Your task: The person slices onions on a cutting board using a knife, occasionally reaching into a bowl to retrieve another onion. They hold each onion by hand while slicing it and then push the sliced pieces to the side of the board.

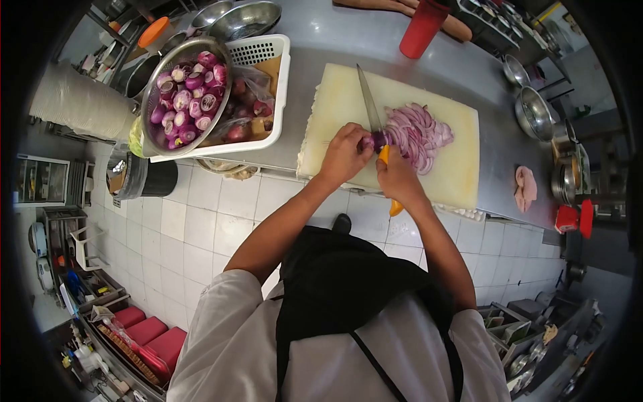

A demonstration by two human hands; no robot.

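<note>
On a pale cutting board point(335, 90) lies a pile of sliced red onion point(420, 134). My left hand point(347, 154) is closed on a piece of red onion point(379, 139) at the board's near-left part. My right hand point(400, 175) is wrapped round the yellow handle of a knife point(368, 97), whose blade points away from me, between the onion piece and the far-left edge of the board. The slices are just right of the blade. Where blade and onion piece meet is partly hidden by my fingers.
Left of the board, a metal colander point(149, 100) of peeled onions rests on a white basket point(284, 80) with bagged onions. A red cup point(422, 33) and another person's arm point(378, 5) are at the far side. A pinkish cloth point(525, 189) lies at right.
</note>
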